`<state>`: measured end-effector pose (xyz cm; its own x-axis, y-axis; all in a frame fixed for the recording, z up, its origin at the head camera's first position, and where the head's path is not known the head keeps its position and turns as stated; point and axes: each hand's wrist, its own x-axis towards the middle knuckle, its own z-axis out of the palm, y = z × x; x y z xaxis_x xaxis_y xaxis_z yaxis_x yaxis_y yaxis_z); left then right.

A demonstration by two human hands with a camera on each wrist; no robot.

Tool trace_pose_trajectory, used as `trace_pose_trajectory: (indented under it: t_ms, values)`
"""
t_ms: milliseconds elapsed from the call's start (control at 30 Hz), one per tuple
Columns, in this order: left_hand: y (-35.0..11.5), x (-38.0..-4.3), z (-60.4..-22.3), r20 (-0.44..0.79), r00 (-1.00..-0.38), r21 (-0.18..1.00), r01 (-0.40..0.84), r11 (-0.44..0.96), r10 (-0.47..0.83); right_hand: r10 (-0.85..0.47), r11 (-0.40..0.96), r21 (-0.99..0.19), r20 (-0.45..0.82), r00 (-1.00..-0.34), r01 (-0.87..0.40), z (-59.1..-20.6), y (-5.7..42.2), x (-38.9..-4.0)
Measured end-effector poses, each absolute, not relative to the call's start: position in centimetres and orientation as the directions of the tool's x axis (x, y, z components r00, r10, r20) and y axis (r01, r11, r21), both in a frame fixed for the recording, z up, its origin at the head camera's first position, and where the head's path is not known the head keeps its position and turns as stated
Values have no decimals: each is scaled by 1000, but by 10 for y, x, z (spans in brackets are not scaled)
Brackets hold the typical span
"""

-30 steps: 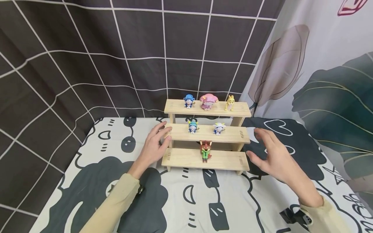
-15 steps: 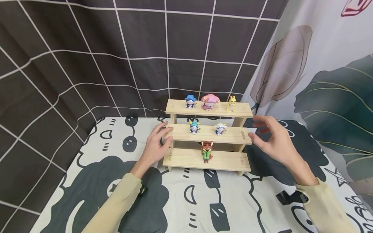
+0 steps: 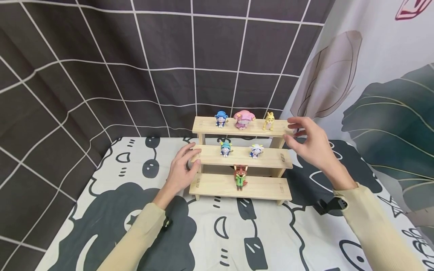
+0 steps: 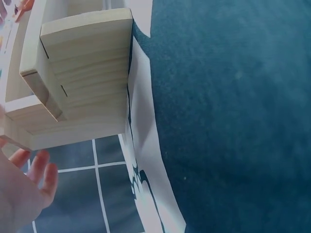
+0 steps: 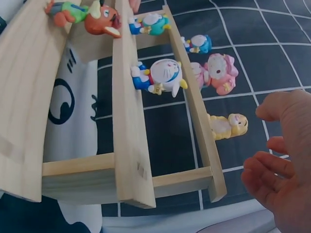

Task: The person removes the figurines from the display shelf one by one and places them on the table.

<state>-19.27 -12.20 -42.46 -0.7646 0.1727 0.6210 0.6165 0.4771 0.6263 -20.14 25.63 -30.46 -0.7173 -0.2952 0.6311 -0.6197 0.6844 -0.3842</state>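
Note:
A three-step wooden display shelf (image 3: 217,184) stands on the patterned cloth. On its top step are a blue-hatted figurine (image 3: 221,119), a pink one (image 3: 243,119) and a yellow rabbit figurine (image 3: 269,121). The middle step carries a teal-hatted figurine (image 3: 225,149) and a white-hatted one (image 3: 256,151); a fox figurine (image 3: 240,177) in green stands on the bottom step. My left hand (image 3: 181,169) has its fingertips at the middle step's left end, fingers relaxed. Beside the top step's right end, my right hand (image 3: 312,145) is spread with nothing in it, nearest the yellow rabbit.
A dark curtain (image 3: 162,86) with a white grid hangs close behind the shelf. To the right is a pale leaf-print curtain (image 3: 383,109). The black-and-white cloth (image 3: 220,256) extends in front and on both sides.
My right hand has moved up and inward, from beside the lower steps to the top step's right end. My left hand stays at the middle step, and the figurines keep their places.

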Motion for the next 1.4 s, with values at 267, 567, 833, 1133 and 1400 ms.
trace_pose_trajectory:
  t_ms: [267, 567, 833, 1133, 1400]
  values:
    - [-122, -193, -426, 627, -763, 637, 619, 460, 157, -289, 693, -421, 581, -761, -585, -299, 247, -218]
    - [-122, -194, -426, 627, -767, 653, 614, 443, 139, -279, 677, -474, 542, -793, -563, -296, 242, -231]
    - [-121, -195, -427, 639, -758, 650, 621, 439, 127, -279, 666, -508, 510, -814, -546, -294, 236, -235]
    - [-121, -195, -427, 633, -764, 655, 615, 439, 126, -272, 652, -575, 432, -860, -494, -294, 231, -240]
    - [-121, -195, -427, 631, -766, 659, 615, 433, 126, -280, 655, -588, 394, -875, -474, -296, 231, -246]
